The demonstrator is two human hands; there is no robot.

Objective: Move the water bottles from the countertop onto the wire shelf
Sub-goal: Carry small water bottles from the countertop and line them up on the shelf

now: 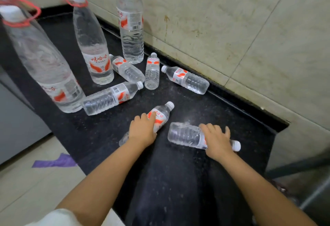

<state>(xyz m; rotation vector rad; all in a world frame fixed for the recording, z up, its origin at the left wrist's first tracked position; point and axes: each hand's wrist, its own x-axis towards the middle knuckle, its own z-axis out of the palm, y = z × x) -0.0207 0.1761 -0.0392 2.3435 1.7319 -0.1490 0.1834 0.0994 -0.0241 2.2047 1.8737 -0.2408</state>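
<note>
Left hand: we have our left hand (142, 129) laid over a small bottle (159, 115) lying on the desk (223, 111), fingers curled over its label; whether the thumb is under it we cannot tell.
Right hand: our right hand (217, 139) lies on a second small bottle (185, 134), fingers spread across the neck end, its white cap poking out beyond the wrist.
Where the bottles are: all of them sit on the dark desk; four more small ones (112, 98) lie on their sides further back, and tall bottles (92, 47) with red loop handles stand behind them.
Shelf: we see no wire shelf from here, so the carry is blind for now.
Risk, rolling: the bottles are round and lying flat; a loose grip could send one rolling off the near edge to the floor (35, 181).
Risk, slipping: we judge the ribbed plastic soft, so a squeeze at mid-body may flex and slip.
Risk, knock-on: reaching back for the rest, a forearm could tip the tall bottles, which stand close together.
</note>
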